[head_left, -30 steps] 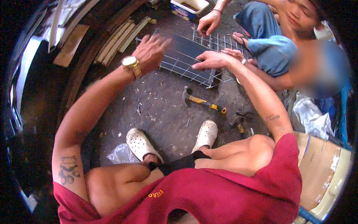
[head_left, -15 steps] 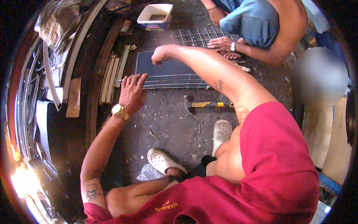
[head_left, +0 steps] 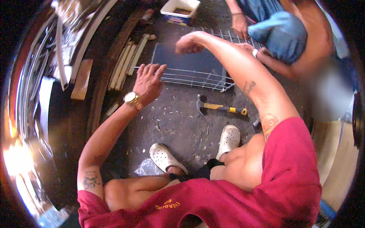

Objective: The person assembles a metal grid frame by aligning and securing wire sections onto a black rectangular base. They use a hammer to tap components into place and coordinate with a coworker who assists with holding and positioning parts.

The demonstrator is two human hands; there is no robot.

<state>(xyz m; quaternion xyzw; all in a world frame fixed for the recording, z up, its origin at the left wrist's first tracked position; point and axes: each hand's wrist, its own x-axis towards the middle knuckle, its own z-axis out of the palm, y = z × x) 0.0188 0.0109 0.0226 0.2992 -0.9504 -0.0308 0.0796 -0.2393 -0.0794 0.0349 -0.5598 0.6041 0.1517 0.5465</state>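
My left hand (head_left: 149,80), palm down with fingers stretched and apart, rests at the left end of a bent wire mesh (head_left: 195,72). The mesh lies along the near edge of a dark flat panel (head_left: 167,57) on the ground. Above the panel's far side is my right hand (head_left: 188,43), its fingers curled and partly blurred; whether anything is in them is hidden. A hammer (head_left: 218,107) with a yellow and black handle lies nearer to me, below the mesh.
Across from me, a co-worker's hands (head_left: 239,26) are at another wire grid (head_left: 228,36). A white tub (head_left: 180,17) stands at the back. Wooden strips (head_left: 123,64) and metal lengths lie left. Clear plastic (head_left: 148,167) is beside my shoe (head_left: 165,157).
The view has shifted, so the scene sits further right. More of the hammer's handle shows. The co-worker's hands have moved at the grid. Mine stay near the same spots over the panel.
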